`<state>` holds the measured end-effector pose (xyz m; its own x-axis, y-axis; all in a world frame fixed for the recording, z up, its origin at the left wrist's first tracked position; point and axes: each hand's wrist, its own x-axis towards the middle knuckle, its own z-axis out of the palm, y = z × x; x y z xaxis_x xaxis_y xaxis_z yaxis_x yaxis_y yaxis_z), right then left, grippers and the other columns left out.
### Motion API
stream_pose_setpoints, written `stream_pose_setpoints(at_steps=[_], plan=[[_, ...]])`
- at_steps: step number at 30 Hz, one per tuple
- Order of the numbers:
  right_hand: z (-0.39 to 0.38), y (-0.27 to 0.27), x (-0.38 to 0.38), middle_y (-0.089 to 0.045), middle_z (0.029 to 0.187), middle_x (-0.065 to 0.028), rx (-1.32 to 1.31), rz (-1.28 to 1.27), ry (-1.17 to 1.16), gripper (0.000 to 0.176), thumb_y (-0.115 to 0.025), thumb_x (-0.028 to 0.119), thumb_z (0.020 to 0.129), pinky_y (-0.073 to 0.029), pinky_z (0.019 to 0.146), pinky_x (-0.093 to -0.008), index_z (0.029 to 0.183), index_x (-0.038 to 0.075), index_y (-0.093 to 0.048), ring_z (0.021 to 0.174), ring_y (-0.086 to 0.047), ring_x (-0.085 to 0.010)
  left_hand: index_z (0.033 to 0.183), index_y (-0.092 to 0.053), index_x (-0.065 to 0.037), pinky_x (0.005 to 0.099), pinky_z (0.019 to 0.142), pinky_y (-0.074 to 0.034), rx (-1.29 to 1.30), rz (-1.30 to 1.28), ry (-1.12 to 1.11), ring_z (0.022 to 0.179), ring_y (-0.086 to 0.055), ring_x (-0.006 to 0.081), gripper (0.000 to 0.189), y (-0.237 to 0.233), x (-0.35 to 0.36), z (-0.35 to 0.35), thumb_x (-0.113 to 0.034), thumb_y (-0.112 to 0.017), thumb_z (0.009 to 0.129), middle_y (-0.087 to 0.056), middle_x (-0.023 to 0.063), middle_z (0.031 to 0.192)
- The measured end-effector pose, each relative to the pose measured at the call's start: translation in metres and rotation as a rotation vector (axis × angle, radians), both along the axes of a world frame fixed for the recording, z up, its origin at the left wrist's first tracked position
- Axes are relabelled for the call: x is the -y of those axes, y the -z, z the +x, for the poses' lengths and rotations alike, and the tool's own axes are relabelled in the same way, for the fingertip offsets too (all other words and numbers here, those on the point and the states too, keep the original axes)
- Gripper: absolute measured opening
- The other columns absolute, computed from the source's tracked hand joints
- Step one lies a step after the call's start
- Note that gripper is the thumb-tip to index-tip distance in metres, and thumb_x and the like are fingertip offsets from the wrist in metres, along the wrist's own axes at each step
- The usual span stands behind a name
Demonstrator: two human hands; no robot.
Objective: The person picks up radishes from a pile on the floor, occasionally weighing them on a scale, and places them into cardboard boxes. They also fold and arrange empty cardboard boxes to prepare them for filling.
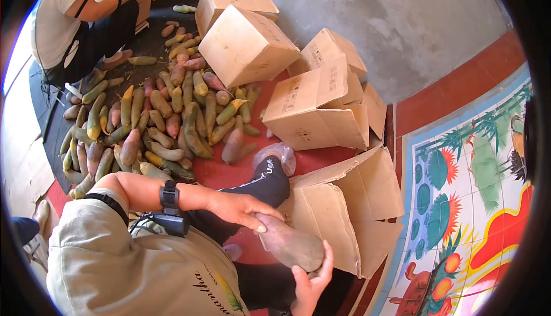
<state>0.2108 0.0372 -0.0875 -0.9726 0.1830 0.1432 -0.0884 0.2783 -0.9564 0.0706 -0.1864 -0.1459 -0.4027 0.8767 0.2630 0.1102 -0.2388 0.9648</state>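
Note:
A thick, elongated radish, pinkish at one end and grey-green at the other, is held between my two hands. My left hand, with a dark watch on the wrist, grips its upper-left end, thumb on top. At the lower-right end, my right hand has its fingers and thumb around the tip. Just beyond the radish stands an open cardboard box with its flaps spread; its inside is mostly hidden.
A large heap of green, pink and yellowish radishes covers the floor ahead-left. Several cardboard boxes stand ahead on the red mat and the concrete. Another person squats at the upper left. A painted tile panel lies right.

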Motion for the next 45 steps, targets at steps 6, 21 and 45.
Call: stream_pose_setpoints(at_steps=[6,21,45], plan=[[-0.002,-0.05,-0.02,-0.043,0.124,-0.0196,-0.499,0.215,0.399,0.061,-0.06,0.023,0.077,-0.032,0.098,-0.0389,0.126,-0.004,-0.038,0.112,-0.044,-0.0294,0.114,-0.053,-0.006,0.0325,0.081,-0.046,-0.1,-0.349,-0.321,0.093,-0.059,0.0222,0.036,0.069,0.034,-0.033,-0.029,-0.054,0.087,-0.062,0.0119,0.099],[-0.052,-0.003,-0.135,-0.05,0.118,-0.0212,0.019,0.731,0.664,0.049,-0.058,0.017,0.079,-0.037,0.091,-0.037,0.122,-0.002,-0.044,0.105,-0.05,-0.033,0.112,-0.055,-0.014,0.0469,0.091,-0.035,-0.407,-1.596,-0.404,0.113,-0.045,0.0263,0.054,0.244,0.201,0.008,-0.041,-0.067,0.068,-0.053,0.0091,0.114],[-0.059,-0.012,-0.126,-0.06,0.082,-0.018,-0.006,1.026,0.576,0.027,-0.045,0.017,0.089,-0.045,0.068,-0.0359,0.093,-0.007,-0.058,0.074,-0.058,-0.0298,0.113,-0.046,-0.009,0.0387,0.085,-0.043,-0.271,-1.613,-0.744,0.103,-0.051,0.0288,0.065,0.236,0.219,0.005,-0.034,-0.076,0.06,-0.052,0.0124,0.108]])
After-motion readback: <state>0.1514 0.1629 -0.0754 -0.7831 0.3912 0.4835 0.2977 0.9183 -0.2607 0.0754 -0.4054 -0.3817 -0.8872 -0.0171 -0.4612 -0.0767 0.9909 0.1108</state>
